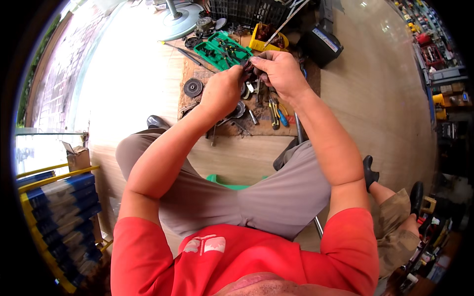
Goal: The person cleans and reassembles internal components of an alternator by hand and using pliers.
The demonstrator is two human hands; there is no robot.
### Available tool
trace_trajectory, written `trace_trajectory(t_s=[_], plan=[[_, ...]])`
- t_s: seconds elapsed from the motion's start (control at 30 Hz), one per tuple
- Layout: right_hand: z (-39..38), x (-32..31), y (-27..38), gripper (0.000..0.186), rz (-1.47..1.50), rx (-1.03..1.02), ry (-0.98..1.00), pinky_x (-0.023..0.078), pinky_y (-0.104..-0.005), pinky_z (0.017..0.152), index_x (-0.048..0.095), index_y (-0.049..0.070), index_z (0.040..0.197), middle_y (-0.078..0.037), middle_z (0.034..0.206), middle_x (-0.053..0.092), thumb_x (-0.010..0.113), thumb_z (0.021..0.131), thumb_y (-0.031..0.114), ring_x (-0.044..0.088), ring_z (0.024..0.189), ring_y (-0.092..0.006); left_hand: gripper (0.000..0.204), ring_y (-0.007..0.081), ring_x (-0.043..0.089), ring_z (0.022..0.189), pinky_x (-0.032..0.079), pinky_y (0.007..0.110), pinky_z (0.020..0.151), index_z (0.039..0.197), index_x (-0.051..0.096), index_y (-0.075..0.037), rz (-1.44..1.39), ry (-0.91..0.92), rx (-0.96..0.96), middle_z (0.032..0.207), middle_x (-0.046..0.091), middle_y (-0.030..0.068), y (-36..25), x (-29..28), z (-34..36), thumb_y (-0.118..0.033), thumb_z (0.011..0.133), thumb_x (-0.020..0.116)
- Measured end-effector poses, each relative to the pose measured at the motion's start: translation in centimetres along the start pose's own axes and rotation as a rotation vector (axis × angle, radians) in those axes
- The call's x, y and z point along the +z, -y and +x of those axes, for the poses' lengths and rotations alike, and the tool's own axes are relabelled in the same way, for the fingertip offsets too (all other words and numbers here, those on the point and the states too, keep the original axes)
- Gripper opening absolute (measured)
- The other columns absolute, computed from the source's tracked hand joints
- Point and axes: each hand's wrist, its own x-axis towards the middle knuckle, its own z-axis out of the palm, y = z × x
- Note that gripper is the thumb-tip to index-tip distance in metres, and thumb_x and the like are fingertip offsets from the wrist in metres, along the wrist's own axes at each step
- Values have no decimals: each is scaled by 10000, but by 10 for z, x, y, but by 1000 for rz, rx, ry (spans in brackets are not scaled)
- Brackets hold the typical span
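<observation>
Both hands are raised close together over a stained brown board on the floor. My left hand is closed, its fingertips around a small dark part. My right hand pinches at the same part from the other side; the fingers hide most of it, so its kind cannot be made out. Just beyond them lies an opened green tool case with dark tools inside. A dark ridged disc rests left of my left hand. Below my right hand are pliers, a blue-handled tool and a metal cylinder.
A yellow bin of reddish-brown parts and a black crate stand at the far side. A black battery-like box is at the right. Another person's leg is at the lower right; stacked blue boxes stand left.
</observation>
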Motion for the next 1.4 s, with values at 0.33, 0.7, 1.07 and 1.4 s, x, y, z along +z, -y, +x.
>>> trace_trajectory(t_s=[0.33, 0.7, 1.07, 1.4], plan=[[-11, -5, 10, 158, 172, -2, 269, 322, -165, 435, 649, 24, 955, 32, 716, 586, 659, 909, 175, 451, 527, -29, 287, 115, 442, 603, 410, 299, 560, 1018, 606, 34, -879, 287, -170, 664, 534, 54, -15, -28, 1, -238, 991, 518], [-7, 8, -1, 170, 115, -49, 43, 346, -197, 416, 658, 21, 894, 6, 679, 591, 613, 939, 179, 469, 507, -40, 316, 222, 572, 667, 449, 408, 618, 1009, 604, 50, -429, -44, -20, 754, 631, 140, -16, -3, -2, -252, 988, 512], [-11, -6, 15, 185, 34, -38, 95, 336, -198, 445, 663, -8, 957, -16, 699, 576, 638, 922, 172, 459, 516, -67, 348, 118, 566, 628, 515, 291, 584, 1057, 596, -22, -1469, 517, -507, 763, 595, 29, 0, -29, -4, -348, 998, 490], [-8, -9, 12, 187, 134, -38, 76, 318, -194, 421, 652, -14, 938, -19, 666, 554, 627, 929, 171, 445, 499, -66, 298, 164, 548, 601, 431, 310, 557, 971, 615, 18, -860, 277, -187, 664, 573, 60, -11, -28, 0, -270, 980, 536]])
